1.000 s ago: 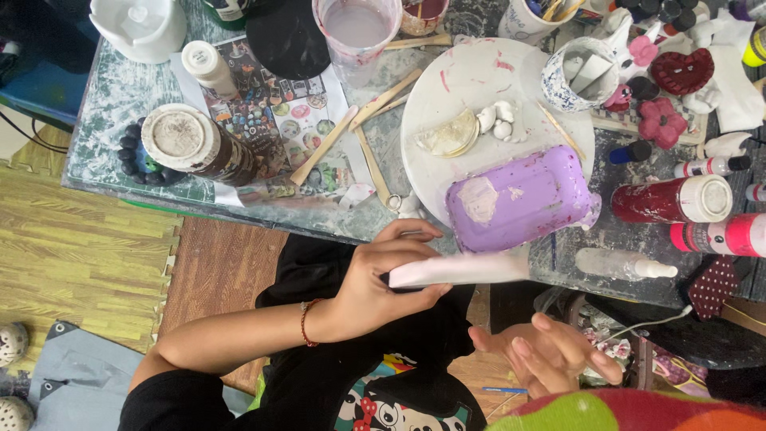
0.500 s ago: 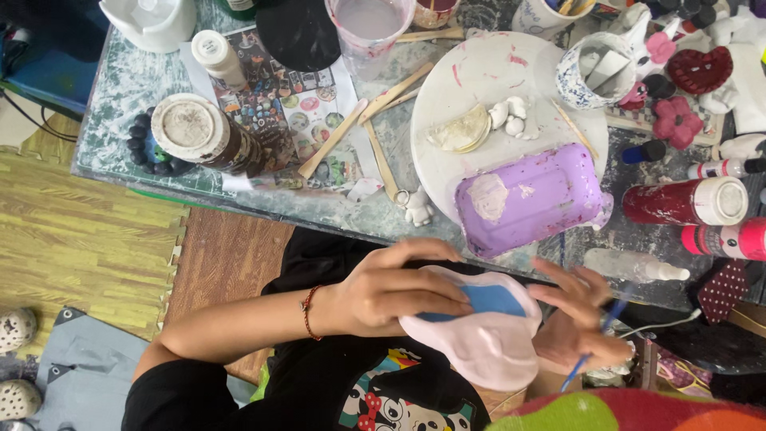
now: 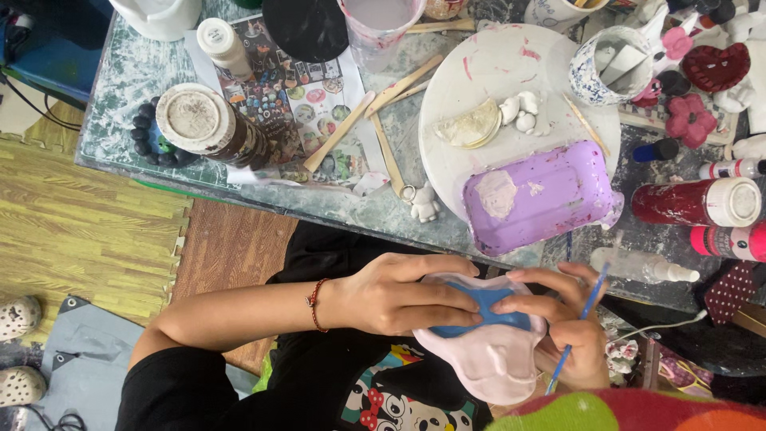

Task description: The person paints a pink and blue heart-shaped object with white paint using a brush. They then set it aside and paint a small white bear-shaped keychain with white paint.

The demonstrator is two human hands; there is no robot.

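My left hand (image 3: 399, 295) grips a pale pink moulded figure (image 3: 487, 351) with a blue painted patch, held over my lap below the table edge. My right hand (image 3: 566, 331) steadies the figure's right side and also holds a thin blue paintbrush (image 3: 576, 327) between its fingers. A red bracelet circles my left wrist. Just above, on the table, a purple rectangular tray (image 3: 542, 195) with a pale paint smear rests on a white round plate (image 3: 495, 72).
On the marbled table (image 3: 120, 88) lie wooden sticks (image 3: 375, 120), a lidded brown jar (image 3: 203, 124), a small white figurine (image 3: 423, 203), a clear cup (image 3: 379, 20), red and pink paint bottles (image 3: 698, 203), a speckled mug (image 3: 606, 56) and flower-shaped pieces. Wood-pattern floor mats lie at left.
The pink figure has turned from edge-on to showing its blue-painted face. My right hand rose from my lap, took the brush and now rests on the figure.
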